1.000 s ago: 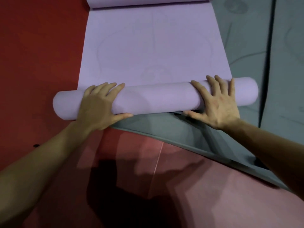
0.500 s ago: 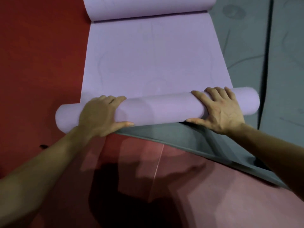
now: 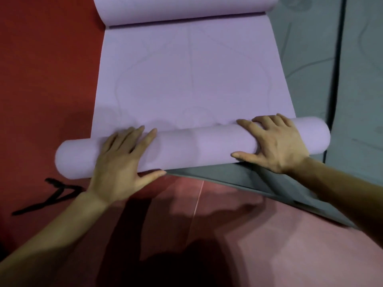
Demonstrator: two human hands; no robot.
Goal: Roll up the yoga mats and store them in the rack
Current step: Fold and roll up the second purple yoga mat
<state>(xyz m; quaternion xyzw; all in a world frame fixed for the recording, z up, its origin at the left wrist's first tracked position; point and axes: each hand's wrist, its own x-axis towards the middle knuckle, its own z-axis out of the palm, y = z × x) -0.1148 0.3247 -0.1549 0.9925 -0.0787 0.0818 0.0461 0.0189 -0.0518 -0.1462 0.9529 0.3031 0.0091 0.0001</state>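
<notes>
From the head view, a purple yoga mat lies half rolled across a grey mat and the red floor, its roll nearest the person. The left hand presses flat on the roll, fingers straight and spread. The right hand clasps it, fingers bent over the crest. A black strap lies on the floor just left of the left wrist.

Mat is showing pale lilac throughout, rolled parts included; faint curved and straight line-work is running across its flat face in a slightly darker tone. Grey mats are presenting slate grey with darker sweeping lines. Floor is reading deep red on the left, lightening to pinkish red in front, where a thin pale line is crossing it. A black mark is lying on the red.
</notes>
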